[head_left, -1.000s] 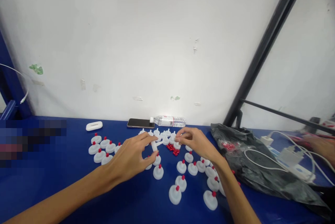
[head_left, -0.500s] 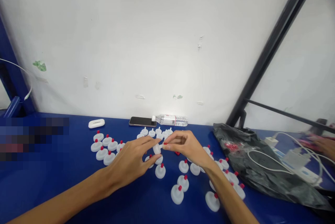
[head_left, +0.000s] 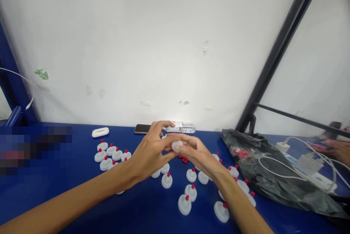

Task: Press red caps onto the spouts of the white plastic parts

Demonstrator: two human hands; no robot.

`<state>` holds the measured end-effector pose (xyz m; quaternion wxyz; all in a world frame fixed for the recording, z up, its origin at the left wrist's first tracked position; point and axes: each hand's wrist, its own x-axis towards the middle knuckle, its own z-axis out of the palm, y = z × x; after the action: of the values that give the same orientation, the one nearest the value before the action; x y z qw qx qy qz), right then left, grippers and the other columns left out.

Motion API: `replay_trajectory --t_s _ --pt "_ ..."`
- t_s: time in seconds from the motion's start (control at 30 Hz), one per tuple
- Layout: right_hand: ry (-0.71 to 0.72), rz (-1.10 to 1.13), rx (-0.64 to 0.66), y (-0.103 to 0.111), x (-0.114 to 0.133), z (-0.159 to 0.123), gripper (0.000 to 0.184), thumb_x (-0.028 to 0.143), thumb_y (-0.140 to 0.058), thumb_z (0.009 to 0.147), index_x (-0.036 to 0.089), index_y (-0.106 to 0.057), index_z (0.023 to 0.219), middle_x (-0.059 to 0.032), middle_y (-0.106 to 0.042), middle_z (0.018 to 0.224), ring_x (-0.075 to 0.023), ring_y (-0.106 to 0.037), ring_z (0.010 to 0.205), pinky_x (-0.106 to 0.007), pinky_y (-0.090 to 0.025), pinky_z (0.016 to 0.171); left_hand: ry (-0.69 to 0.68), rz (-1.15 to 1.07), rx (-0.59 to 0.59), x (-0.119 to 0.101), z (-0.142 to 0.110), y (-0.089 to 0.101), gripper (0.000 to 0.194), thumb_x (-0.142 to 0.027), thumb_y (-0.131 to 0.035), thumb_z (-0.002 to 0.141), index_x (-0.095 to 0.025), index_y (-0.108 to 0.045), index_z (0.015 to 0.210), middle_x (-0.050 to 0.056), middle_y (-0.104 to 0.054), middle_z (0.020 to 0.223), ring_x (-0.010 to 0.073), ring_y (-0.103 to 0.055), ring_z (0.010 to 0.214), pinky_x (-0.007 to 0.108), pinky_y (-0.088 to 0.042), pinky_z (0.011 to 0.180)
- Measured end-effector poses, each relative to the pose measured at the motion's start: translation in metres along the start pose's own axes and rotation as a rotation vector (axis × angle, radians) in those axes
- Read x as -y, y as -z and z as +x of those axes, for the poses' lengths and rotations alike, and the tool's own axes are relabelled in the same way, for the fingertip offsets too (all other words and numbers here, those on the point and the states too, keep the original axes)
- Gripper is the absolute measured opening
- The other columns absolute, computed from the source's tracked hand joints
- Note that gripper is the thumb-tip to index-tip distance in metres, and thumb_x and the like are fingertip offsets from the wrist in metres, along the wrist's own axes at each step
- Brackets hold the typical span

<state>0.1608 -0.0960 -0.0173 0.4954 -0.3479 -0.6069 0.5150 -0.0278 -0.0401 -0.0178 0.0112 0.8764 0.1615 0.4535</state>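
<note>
A white round nozzle cap (head_left: 177,146) is held between my two hands above the blue table, its flat round side turned toward me. My right hand (head_left: 195,152) grips it with the thumb on its face. My left hand (head_left: 154,150) closes around it from the other side, thumb below and a finger raised above. Its spout end is hidden by fingers. Just below lies a small pile of red tips (head_left: 184,159). White nozzle caps with red tips stand around, such as one nozzle cap (head_left: 167,181) under my hands and another nozzle cap (head_left: 185,205) nearer me.
Along the wall lie a phone (head_left: 142,129), a clear water bottle (head_left: 188,128) and a white case (head_left: 100,132). On the right, a dark plastic bag (head_left: 246,161) lies beside a power strip (head_left: 314,174) with white cables. Another person's hand (head_left: 339,152) shows at far right.
The nozzle cap has turned so its round side faces me and has shifted right. My left hand has moved up and right, closing in on my right hand. More red tips show.
</note>
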Motion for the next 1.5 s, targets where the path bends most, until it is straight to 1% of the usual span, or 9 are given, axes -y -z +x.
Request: replay_trajectory --t_s 0.13,0.27,0.4,0.67,0.8,0.97,1.07,1.3,1.5 --pt "0.024 -0.03 -0.21 0.011 -0.007 0.005 0.047 0.051 -0.082 0.077 0.019 -0.076 0.111 -0.0098 -0.08 0.103 -0.0291 -0.074 0.105 -0.044 -0.056 0.099 0.029 -0.006 0.244 0.005 0.027 0.006 0.037 -0.027 -0.073 0.089 -0.027 -0.065 0.125 0.008 -0.055 0.135 0.0292 -0.049 0.127 0.042 -0.053 0.098" --pt "-0.021 -0.087 -0.318 0.023 -0.015 0.008 0.051 0.054 -0.084 0.073 0.018 -0.077 0.109 -0.0112 -0.081 0.099 -0.0301 -0.075 0.106 -0.045 -0.056 0.1 0.235 0.122 0.515 0.029 0.049 0.022 0.031 -0.035 -0.054 0.099 -0.022 -0.066 0.124 0.01 -0.064 0.127 0.0275 -0.057 0.121 0.038 -0.049 0.099" --pt "-0.054 -0.161 -0.336 0.023 -0.017 0.009 0.053 0.06 -0.082 0.073 0.018 -0.077 0.106 -0.0124 -0.081 0.098 -0.0315 -0.074 0.108 -0.045 -0.057 0.098 0.309 0.156 0.77 0.056 0.055 0.028 0.019 -0.029 -0.063 0.089 -0.02 -0.076 0.099 0.005 -0.075 0.085 0.0211 -0.069 0.072 0.028 -0.048 0.062" --pt "-0.036 -0.466 -0.226 0.024 -0.023 0.01 0.042 0.063 -0.066 0.088 0.021 -0.068 0.092 -0.0095 -0.077 0.105 -0.0261 -0.073 0.1 -0.037 -0.059 0.082 0.418 0.309 0.958 0.066 0.04 0.011 0.033 -0.032 -0.08 0.074 -0.019 -0.075 0.104 0.011 -0.077 0.096 0.0277 -0.073 0.077 0.029 -0.047 0.056" --pt "-0.014 -0.69 -0.171 0.021 -0.024 0.008 0.033 0.054 -0.062 0.094 0.023 -0.073 0.089 -0.0062 -0.074 0.116 -0.0234 -0.069 0.103 -0.032 -0.054 0.082 0.429 0.388 1.025 0.058 0.038 0.004 0.041 -0.027 -0.086 0.072 -0.016 -0.073 0.109 0.015 -0.074 0.109 0.0319 -0.072 0.09 0.037 -0.055 0.069" --pt "-0.046 -0.906 -0.129 0.021 -0.021 0.008 0.029 0.046 -0.058 0.097 0.026 -0.078 0.095 -0.0023 -0.078 0.099 -0.0197 -0.069 0.084 -0.029 -0.049 0.071 0.413 0.459 1.077 0.049 0.035 0.001 0.026 -0.03 -0.069 0.096 -0.015 -0.066 0.116 0.008 -0.069 0.116 0.023 -0.069 0.101 0.043 -0.058 0.087" --pt "-0.079 -1.013 -0.182 0.032 -0.017 0.006 0.031 0.045 -0.054 0.099 0.024 -0.077 0.094 -0.0021 -0.079 0.088 -0.02 -0.069 0.078 -0.029 -0.046 0.069 0.405 0.438 1.075 0.05 0.034 0.0 0.024 -0.032 -0.068 0.096 -0.015 -0.067 0.113 0.007 -0.069 0.113 0.022 -0.069 0.098 0.042 -0.058 0.086" --pt "-0.242 -1.199 -0.155 0.057 -0.014 -0.004 0.007 0.029 -0.074 0.082 0.029 -0.081 0.08 0.0007 -0.08 0.081 -0.0217 -0.072 0.077 -0.028 -0.043 0.066 0.357 0.297 0.912 0.052 0.037 -0.001 0.028 -0.025 -0.072 0.079 -0.017 -0.071 0.106 0.015 -0.074 0.102 0.0306 -0.071 0.086 0.034 -0.052 0.067" --pt "-0.302 -1.236 -0.117 0.056 -0.026 -0.004 0.013 0.017 -0.075 0.078 0.029 -0.08 0.076 0.0027 -0.08 0.079 -0.0189 -0.072 0.073 -0.026 -0.039 0.061 0.27 0.197 0.799 0.049 0.039 -0.003 0.04 -0.034 -0.063 0.084 -0.018 -0.067 0.121 0.015 -0.073 0.112 0.0322 -0.07 0.097 0.035 -0.051 0.072"
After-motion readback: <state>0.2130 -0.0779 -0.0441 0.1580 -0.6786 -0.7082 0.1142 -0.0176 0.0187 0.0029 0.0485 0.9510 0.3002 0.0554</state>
